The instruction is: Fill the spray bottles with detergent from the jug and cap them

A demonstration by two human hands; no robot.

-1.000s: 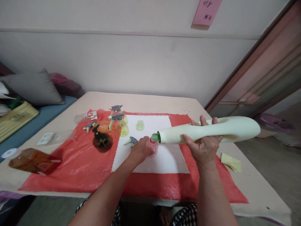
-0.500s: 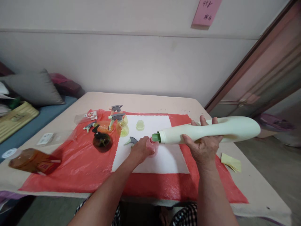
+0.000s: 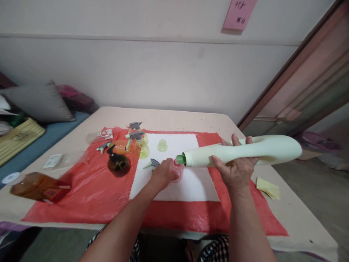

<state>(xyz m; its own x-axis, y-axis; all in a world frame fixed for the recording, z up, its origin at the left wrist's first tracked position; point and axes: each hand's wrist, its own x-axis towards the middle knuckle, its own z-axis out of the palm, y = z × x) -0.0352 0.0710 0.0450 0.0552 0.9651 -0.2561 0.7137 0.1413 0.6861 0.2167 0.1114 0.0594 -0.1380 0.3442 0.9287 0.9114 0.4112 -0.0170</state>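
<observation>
My left hand (image 3: 163,173) is closed around a small clear pink bottle (image 3: 177,174) that stands on the white cloth (image 3: 191,191). In my right hand (image 3: 237,169) lies a large pale green jug (image 3: 275,149), tipped nearly level and gripped by its handle. The jug's green spout (image 3: 180,159) meets the mouth of the pink bottle; whether liquid flows I cannot make out. Beside my left hand a grey and green spray trigger head (image 3: 154,163) rests on the cloth. Farther back sits a translucent pale green cap (image 3: 162,145).
A dark pump bottle (image 3: 119,165), an orange spray bottle (image 3: 120,147) and a yellow spray bottle (image 3: 143,148) stand or lie left on the red sheet (image 3: 103,196). A large bottle of amber liquid (image 3: 38,185) lies at far left. Yellow folded cloths (image 3: 268,188) lie right.
</observation>
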